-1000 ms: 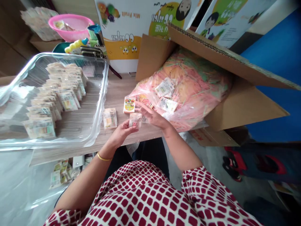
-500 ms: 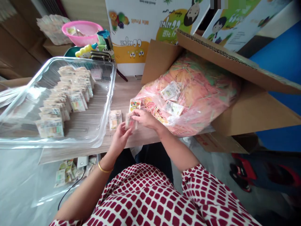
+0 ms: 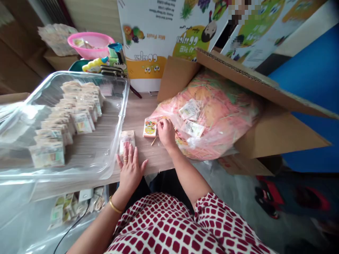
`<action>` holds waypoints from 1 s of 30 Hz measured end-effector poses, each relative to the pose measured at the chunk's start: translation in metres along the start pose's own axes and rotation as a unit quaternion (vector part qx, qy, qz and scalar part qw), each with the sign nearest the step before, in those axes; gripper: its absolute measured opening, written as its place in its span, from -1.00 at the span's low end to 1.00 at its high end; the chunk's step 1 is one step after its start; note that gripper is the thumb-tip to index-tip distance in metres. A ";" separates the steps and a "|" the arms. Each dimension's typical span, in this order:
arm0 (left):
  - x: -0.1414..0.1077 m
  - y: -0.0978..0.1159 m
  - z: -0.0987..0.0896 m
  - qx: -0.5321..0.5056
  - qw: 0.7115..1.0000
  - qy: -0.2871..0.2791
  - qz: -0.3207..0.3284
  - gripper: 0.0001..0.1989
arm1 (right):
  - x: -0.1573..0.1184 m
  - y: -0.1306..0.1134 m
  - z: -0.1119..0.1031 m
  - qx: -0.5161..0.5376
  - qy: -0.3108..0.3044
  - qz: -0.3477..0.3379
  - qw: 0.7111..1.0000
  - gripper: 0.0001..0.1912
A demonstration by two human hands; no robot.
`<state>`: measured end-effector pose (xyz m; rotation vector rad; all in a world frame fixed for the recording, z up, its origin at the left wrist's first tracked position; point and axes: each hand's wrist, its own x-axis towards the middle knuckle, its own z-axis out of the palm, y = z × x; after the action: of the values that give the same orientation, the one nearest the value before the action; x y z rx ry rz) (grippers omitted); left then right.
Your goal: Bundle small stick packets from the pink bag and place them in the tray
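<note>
My left hand lies flat on the wooden table, fingers apart, with its fingertips on the lower edge of a small stack of clear packets of coloured sticks. My right hand is bunched with its fingers closed, at the edge of a large pink-tinted plastic bag of coloured sticks. Nothing shows in its fingers. Next to it stand a small printed card box and a loose stick.
A large transparent tray holds rows of packets at left. A cardboard carton flap surrounds the bag at right. At the back are a pink bowl and printed posters. More packets lie below the table.
Both hands held a packet together above the table earlier. That packet now lies on the other packet, my left hand has flattened on the table, and my right hand has closed.
</note>
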<state>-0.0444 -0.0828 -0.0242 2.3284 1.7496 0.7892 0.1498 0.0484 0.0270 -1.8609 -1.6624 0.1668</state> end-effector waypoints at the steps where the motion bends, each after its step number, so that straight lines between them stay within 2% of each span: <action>1: -0.001 -0.001 0.000 -0.003 1.000 0.006 0.003 -0.32 | 0.005 0.014 -0.013 -0.008 0.024 0.000 1.000 -0.79; 3: -0.002 -0.002 0.000 -0.017 1.000 0.013 0.008 -0.32 | 0.019 0.042 -0.043 -0.036 0.090 0.019 0.995 -0.79; 5: -0.003 -0.003 -0.001 -0.032 0.999 0.016 0.012 -0.33 | 0.037 0.066 -0.070 -0.089 0.158 0.082 0.980 -0.80; 7: -0.004 -0.002 -0.001 -0.033 0.999 0.017 0.015 -0.33 | 0.057 0.087 -0.091 -0.131 0.163 0.148 0.967 -0.72; 10: -0.003 0.000 -0.002 -0.021 0.999 0.019 0.023 -0.34 | 0.077 0.107 -0.105 -0.140 0.128 0.160 0.969 -0.79; 12: -0.001 0.001 -0.003 -0.021 0.999 0.019 0.030 -0.36 | 0.081 0.115 -0.111 -0.142 0.113 0.142 0.973 -0.87; 15: 0.004 0.005 -0.006 -0.046 0.998 0.023 0.041 -0.43 | 0.077 0.117 -0.124 -0.150 0.114 0.115 0.975 -0.78; 19: 0.024 0.016 -0.015 -0.153 0.985 0.039 0.061 -0.47 | 0.050 0.094 -0.143 -0.106 0.162 0.068 0.979 -0.73; 21: 0.037 0.025 -0.020 -0.234 0.970 0.047 0.037 -0.40 | 0.025 0.071 -0.142 -0.055 0.116 0.048 0.991 -0.69; 22: 0.044 0.030 -0.021 -0.283 0.958 0.041 0.013 -0.34 | 0.011 0.058 -0.138 0.015 0.041 0.034 0.998 -0.70; 23: 0.050 0.033 -0.022 -0.341 0.940 0.021 -0.011 -0.29 | -0.003 0.045 -0.132 0.098 -0.066 0.016 0.993 -0.74; 25: 0.060 0.038 -0.022 -0.439 0.895 -0.059 -0.055 -0.29 | -0.028 0.024 -0.116 0.195 -0.243 -0.023 0.950 -0.78; 26: 0.063 0.038 -0.021 -0.468 0.873 -0.113 -0.075 -0.35 | -0.037 0.018 -0.107 0.208 -0.304 -0.045 0.929 -0.77; 27: 0.064 0.037 -0.020 -0.482 0.856 -0.160 -0.095 -0.44 | -0.042 0.015 -0.099 0.203 -0.343 -0.065 0.915 -0.75; 28: 0.064 0.036 -0.019 -0.486 0.844 -0.196 -0.117 -0.52 | -0.045 0.015 -0.091 0.177 -0.356 -0.079 0.914 -0.74; 30: 0.060 0.031 -0.017 -0.488 0.827 -0.220 -0.172 -0.56 | -0.041 0.024 -0.077 0.076 -0.318 -0.100 0.940 -0.75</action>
<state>-0.0144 -0.0404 0.0224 1.3089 1.0908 0.7371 0.1995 -0.0177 0.0630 -1.5933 -2.1739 0.8608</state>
